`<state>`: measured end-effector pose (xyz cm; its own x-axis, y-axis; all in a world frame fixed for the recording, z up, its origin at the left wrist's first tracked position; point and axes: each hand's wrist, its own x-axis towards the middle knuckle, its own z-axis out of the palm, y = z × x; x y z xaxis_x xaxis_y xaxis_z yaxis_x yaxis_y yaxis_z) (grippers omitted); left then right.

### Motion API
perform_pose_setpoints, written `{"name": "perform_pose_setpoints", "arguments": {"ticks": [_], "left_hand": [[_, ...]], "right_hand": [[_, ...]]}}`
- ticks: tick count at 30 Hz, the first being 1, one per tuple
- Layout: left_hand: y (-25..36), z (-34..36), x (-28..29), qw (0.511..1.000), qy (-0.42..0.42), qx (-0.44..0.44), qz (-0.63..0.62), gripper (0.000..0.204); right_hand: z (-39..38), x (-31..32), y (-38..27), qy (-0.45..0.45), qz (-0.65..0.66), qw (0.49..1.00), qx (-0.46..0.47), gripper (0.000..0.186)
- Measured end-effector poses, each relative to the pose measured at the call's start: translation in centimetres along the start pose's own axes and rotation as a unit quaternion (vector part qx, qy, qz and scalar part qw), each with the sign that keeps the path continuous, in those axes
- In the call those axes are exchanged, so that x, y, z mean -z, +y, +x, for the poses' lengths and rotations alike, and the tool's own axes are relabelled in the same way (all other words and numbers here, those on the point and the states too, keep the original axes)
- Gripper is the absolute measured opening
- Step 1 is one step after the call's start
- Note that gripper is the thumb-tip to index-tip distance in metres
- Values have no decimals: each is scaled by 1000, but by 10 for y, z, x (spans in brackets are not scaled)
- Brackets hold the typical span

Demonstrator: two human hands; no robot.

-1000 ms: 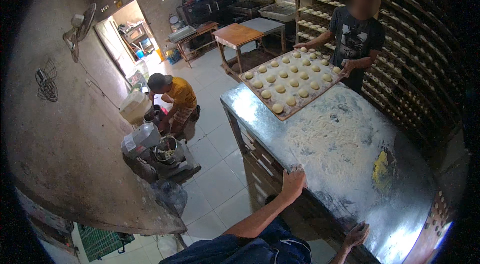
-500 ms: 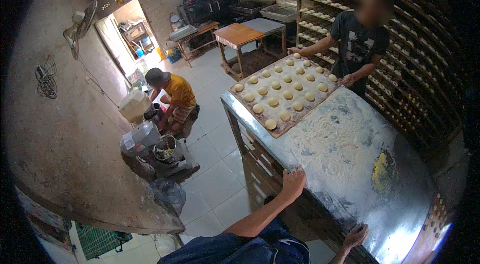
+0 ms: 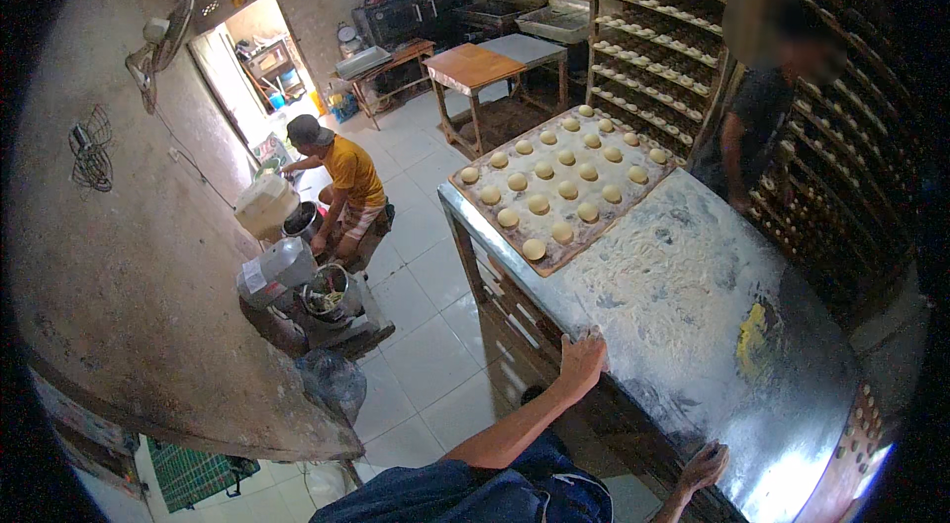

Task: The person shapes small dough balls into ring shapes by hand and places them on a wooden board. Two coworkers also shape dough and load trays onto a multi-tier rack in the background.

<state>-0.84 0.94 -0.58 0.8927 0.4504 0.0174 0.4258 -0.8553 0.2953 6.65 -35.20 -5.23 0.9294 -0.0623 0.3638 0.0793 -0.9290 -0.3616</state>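
I have the left grip on the near edge of the metal-topped desk, its fingers bent at the border of the scattered flour; the right grip rests farther along the same edge with curled fingers. Both touch the desk, but how far each is closed around the edge I cannot tell. Well apart from them, the board lies flat on the desk's far left end, carrying pale, round dough balls in spaced rows. Its long axis runs across the desk, from lower left to upper right in my view. Right of the flour I see a yellow smear. A co-worker stands by the rack, whose shelves hold many small pale pieces. To my left, another co-worker crouches with one hand near a dark pot; its contents are too dim for me to identify. Just beside it, a bowl at the grey mixer holds mixed light and dark matter, and the mixer bears a white label.
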Motion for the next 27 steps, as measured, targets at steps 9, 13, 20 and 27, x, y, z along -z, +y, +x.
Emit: {"name": "perform_pose_setpoints", "arguments": {"ticks": [9, 13, 20, 27], "left_hand": [[-5, 3, -21, 999, 46, -8, -11, 48], [0, 0, 2, 1000, 4, 18, -20, 49], [-3, -1, -9, 997, 72, -6, -6, 48], [-6, 0, -13, 999, 40, 7, -23, 48]], "right_hand": [[-5, -27, 25, 82, -37, 996, 0, 37], [8, 37, -42, -120, -35, 987, -96, 37], [-2, -10, 3, 91, 13, 995, 35, 29], [0, -15, 11, 76, 18, 996, 50, 21]]}}
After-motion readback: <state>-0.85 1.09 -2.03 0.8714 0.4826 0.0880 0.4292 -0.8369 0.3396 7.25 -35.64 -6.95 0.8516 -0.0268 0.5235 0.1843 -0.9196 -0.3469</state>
